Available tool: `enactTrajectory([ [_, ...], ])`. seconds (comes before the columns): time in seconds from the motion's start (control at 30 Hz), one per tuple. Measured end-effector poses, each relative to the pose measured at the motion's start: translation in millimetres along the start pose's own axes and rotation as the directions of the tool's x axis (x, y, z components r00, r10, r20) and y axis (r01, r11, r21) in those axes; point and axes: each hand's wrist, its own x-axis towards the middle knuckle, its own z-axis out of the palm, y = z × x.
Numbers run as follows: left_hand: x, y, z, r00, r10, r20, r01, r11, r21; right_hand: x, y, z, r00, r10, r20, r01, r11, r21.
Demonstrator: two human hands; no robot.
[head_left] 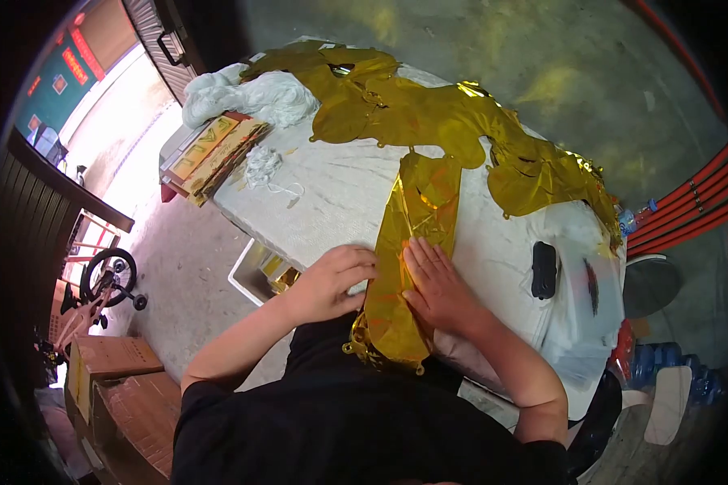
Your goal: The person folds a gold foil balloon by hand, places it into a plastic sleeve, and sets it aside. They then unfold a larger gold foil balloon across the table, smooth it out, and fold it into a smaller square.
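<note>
A long, flat gold foil balloon (416,202), folded into a strip and uninflated, lies across the table and droops over its near edge towards my lap. My left hand (332,283) is at the strip's left edge, fingers bent and closed against the foil; the fingertips are partly hidden. On the right side of the same strip, my right hand (441,291) rests palm down with its fingers stretched out flat. More gold foil balloons (429,121) spread in a joined, crumpled band along the table's far side.
On the white-covered table (315,202) are white string bundles (275,97), a cardboard box (214,153), a black case (544,270) and clear plastic bags (578,291). A white bin (251,271) stands below the left edge. Cartons (129,396) and a bicycle (97,299) are farther left.
</note>
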Motion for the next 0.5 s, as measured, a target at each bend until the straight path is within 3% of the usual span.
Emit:
enactTrajectory([
  [0.07,10,-9,1,0.995,0.095,-0.026,-0.090,0.984,0.156,0,-2,0,1.000,0.001,-0.004,-0.001,1.000,0.001],
  [0.2,32,-21,4,0.980,0.196,0.019,-0.194,0.948,0.251,-1,-5,-1,1.000,0.018,0.001,-0.018,1.000,-0.019],
  [0.27,37,-25,7,0.965,0.202,0.167,-0.238,0.942,0.237,-1,-4,-1,1.000,0.023,-0.006,-0.023,1.000,-0.021],
  [0.37,36,-25,7,0.963,0.202,0.178,-0.244,0.934,0.261,-2,1,0,0.999,0.044,0.000,-0.043,0.997,0.061],
  [0.43,35,-26,9,0.966,0.203,0.159,-0.238,0.940,0.244,-6,21,2,0.994,0.067,-0.081,-0.030,0.921,0.389],
  [0.5,33,-29,10,0.970,0.203,0.135,-0.230,0.946,0.228,-14,39,-19,0.992,0.112,-0.048,-0.086,0.923,0.374],
])
